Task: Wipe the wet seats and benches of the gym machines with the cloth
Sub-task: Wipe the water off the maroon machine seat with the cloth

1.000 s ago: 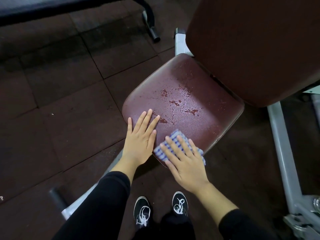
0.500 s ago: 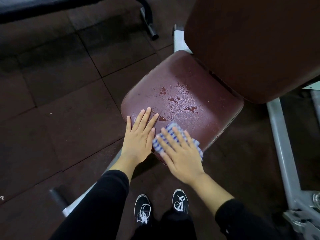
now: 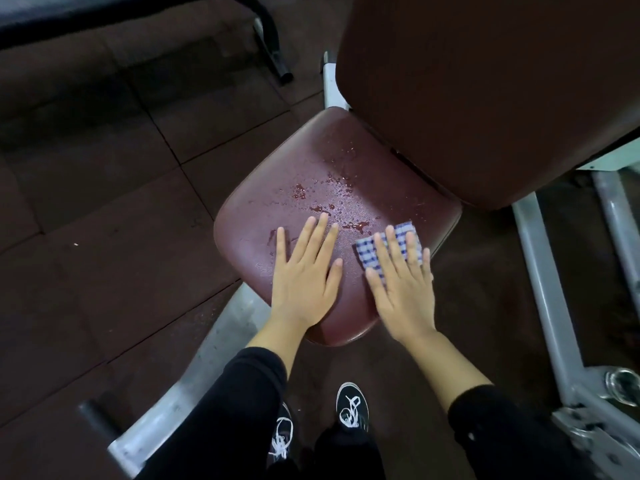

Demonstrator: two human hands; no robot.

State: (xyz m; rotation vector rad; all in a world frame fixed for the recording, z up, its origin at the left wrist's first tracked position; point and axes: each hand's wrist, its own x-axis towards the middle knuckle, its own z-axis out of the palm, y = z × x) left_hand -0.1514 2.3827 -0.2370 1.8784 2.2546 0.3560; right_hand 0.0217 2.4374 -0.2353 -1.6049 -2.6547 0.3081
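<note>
On seat (image 3: 311, 161), cloth (image 3: 398, 237) slid right.

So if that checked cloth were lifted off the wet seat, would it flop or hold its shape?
It would probably flop: the checked cloth looks thin and lies flat under the right hand. It may feel damp and cling a little, since droplets cover the seat.

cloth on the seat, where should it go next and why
Probably slide the cloth forward and to the left under the right hand, into the puddles mid-seat. It sits at the near right edge of the seat, and water droplets still lie ahead of both hands. The left hand rests flat beside it, bracing.
</note>
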